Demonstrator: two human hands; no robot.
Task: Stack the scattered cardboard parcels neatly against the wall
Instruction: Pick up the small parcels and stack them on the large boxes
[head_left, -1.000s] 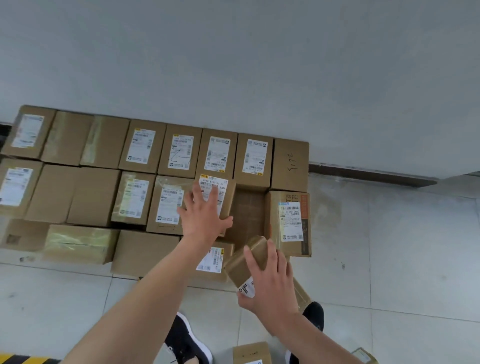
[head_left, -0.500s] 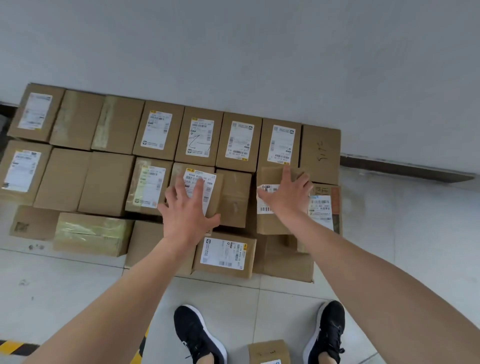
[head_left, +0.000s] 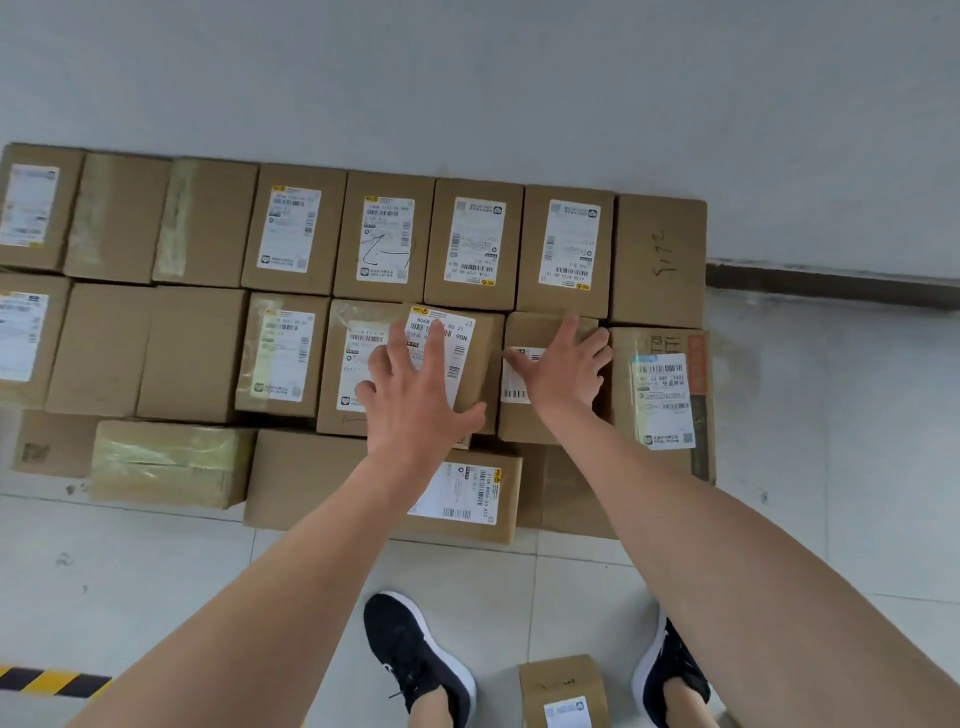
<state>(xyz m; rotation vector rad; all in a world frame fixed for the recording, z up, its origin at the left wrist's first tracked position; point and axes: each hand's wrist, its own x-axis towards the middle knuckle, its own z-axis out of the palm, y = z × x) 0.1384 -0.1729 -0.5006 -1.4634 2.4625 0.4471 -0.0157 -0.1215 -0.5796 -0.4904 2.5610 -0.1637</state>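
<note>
Head view: parcels (head_left: 384, 239) fill tidy rows against the wall (head_left: 467, 78). The right hand (head_left: 563, 371), fingers spread, presses a small parcel (head_left: 524, 423) into the second row; the left hand (head_left: 415, 400) lies flat on a labelled parcel (head_left: 480, 358). One loose parcel (head_left: 563, 686) waits between the shoes (head_left: 415, 660), so the job is probably nearly done.

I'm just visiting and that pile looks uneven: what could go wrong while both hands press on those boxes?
The small parcel under the right hand has a dark gap on its right, so it may tilt or sink when pressed. The labelled parcel under the left hand seems to lie across its neighbour and could slide off. A loose parcel lies between the shoes; a step back might trip on it.
</note>
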